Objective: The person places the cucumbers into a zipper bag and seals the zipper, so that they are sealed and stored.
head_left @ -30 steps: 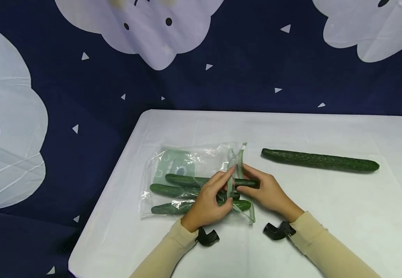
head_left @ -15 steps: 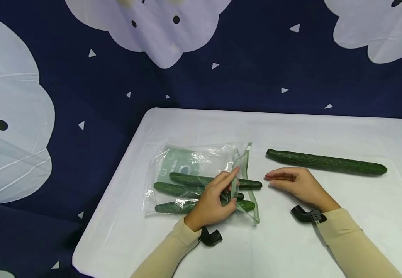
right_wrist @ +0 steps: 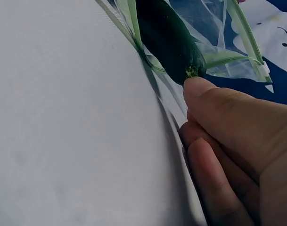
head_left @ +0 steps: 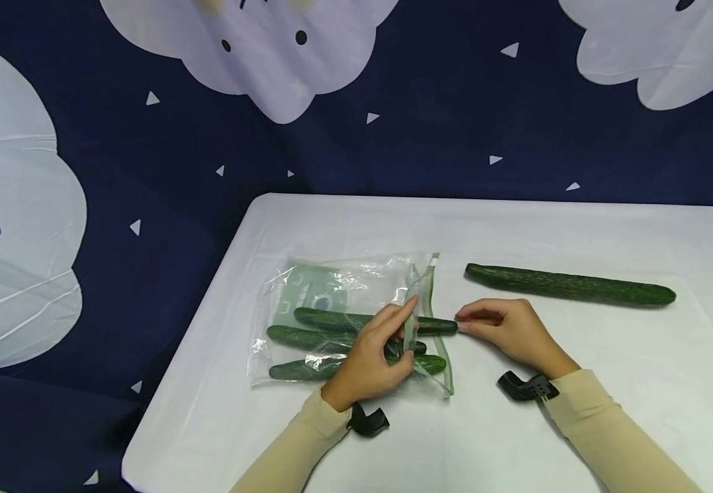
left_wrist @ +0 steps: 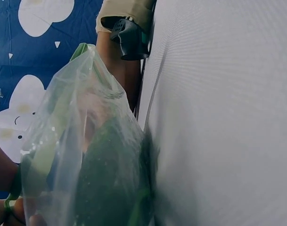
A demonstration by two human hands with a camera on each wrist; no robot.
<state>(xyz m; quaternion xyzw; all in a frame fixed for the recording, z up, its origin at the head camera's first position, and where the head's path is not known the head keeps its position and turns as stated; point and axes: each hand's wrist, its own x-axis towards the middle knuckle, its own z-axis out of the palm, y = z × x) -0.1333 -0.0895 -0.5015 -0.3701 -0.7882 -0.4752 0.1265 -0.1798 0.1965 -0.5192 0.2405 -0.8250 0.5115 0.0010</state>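
A clear zip bag (head_left: 362, 274) with green strips along its mouth lies flat, its opening to the right. Three cucumbers lie side by side in it; the upper cucumber (head_left: 331, 319) has its right end sticking out past the mouth. My left hand (head_left: 376, 356) grips the bag's near green strip between thumb and fingers, over the cucumbers. At the upper cucumber's protruding end, my right hand (head_left: 507, 327) touches with its thumb tip, the other fingers loosely bent beneath. In the right wrist view the thumb rests against the cucumber's stem end (right_wrist: 191, 70).
A longer, loose cucumber (head_left: 568, 285) lies on the white table (head_left: 578, 233), right of the bag and beyond my right hand. A dark blue cloth (head_left: 430, 157) with cloud prints hangs behind the table. Each wrist carries a black camera mount (head_left: 368, 420).
My right hand let go at the bag mouth and drew back to the right, then came in to the upper cucumber's end. My left hand keeps its grip on the bag.
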